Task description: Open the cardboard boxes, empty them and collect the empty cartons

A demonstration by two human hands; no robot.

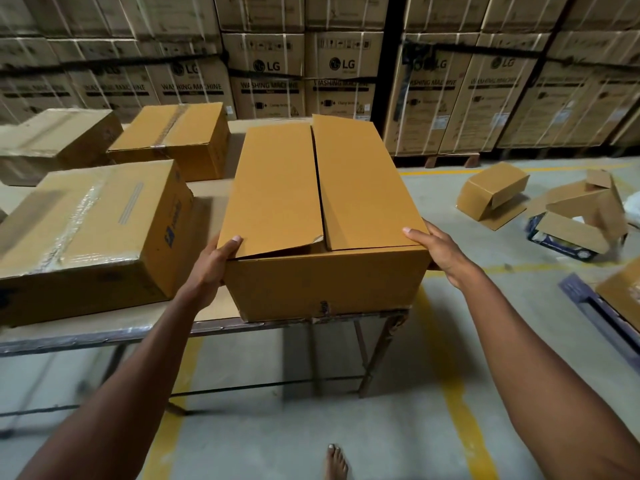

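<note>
A plain brown carton (322, 216) stands on the right end of the table (104, 327), its top flaps untaped and slightly lifted along the middle seam. My left hand (214, 261) grips its near left corner, thumb on the top flap. My right hand (440, 251) holds the near right corner, thumb on top and fingers down the side. Three taped cartons share the table: one near left (93, 233), one behind it at the far left (55, 140), one at the back middle (173, 136).
Opened empty cartons lie on the concrete floor to the right (491, 195) (581, 216). Another carton sits on a blue frame at the right edge (620, 292). Stacked washing machine boxes (270, 71) form a wall behind the table. My bare foot (335, 462) stands below.
</note>
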